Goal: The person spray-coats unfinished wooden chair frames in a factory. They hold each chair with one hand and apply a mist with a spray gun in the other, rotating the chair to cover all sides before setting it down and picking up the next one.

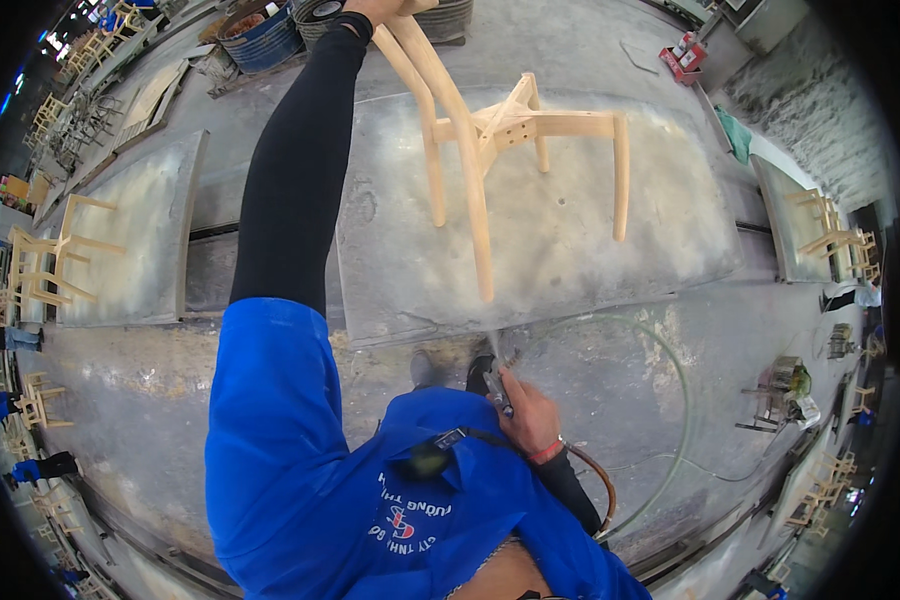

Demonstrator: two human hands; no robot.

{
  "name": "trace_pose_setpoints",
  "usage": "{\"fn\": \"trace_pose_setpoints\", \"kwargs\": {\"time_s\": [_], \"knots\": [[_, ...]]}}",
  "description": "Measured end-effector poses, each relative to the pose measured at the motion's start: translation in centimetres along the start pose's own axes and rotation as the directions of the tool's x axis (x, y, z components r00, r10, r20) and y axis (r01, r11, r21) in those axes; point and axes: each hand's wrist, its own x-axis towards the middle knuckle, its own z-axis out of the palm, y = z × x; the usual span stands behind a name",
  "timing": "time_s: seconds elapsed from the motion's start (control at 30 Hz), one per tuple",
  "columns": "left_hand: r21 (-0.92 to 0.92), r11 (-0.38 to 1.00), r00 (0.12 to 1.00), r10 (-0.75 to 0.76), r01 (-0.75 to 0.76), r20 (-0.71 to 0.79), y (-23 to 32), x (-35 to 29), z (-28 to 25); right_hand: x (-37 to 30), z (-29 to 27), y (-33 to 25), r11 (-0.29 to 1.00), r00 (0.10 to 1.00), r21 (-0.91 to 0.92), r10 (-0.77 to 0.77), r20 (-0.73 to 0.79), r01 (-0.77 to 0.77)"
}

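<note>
A bare pale-wood chair frame (510, 128), with legs and cross rails but no seat, stands tilted on a large grey board (580, 270). At the upper edge, my left hand (378, 8) grips the top of its back; part of that hand is cut off. Low in front of me, my right hand (535, 415) is closed round a small metal spray gun (500, 392). A faint pale mist leaves its nozzle toward the board's near edge, just below the nearest chair leg. A brown hose (600, 475) runs behind my right wrist.
A green hose (685, 400) curves across the floor on the right. Other wooden chair frames (70, 240) stand on a board at left, and more (830, 235) at right. A blue drum (260, 40) and a red crate (682, 62) with bottles are at the back.
</note>
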Motion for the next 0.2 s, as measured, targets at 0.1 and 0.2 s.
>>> {"fn": "trace_pose_setpoints", "kwargs": {"time_s": [0.1, 0.2], "knots": [[-0.592, 0.224, 0.577, -0.632, 0.775, 0.517, 1.7, 0.1, -0.4, -0.9, 2.4, 1.9, 0.993, 0.991, 0.005, 0.116, 0.061, -0.116], [-0.599, 0.193, 0.560, -0.647, 0.777, 0.518, 2.2, 0.9, -1.7, -1.5, 3.4, 3.1, 0.999, 0.999, 0.034, 0.040, -0.016, -0.039]]}}
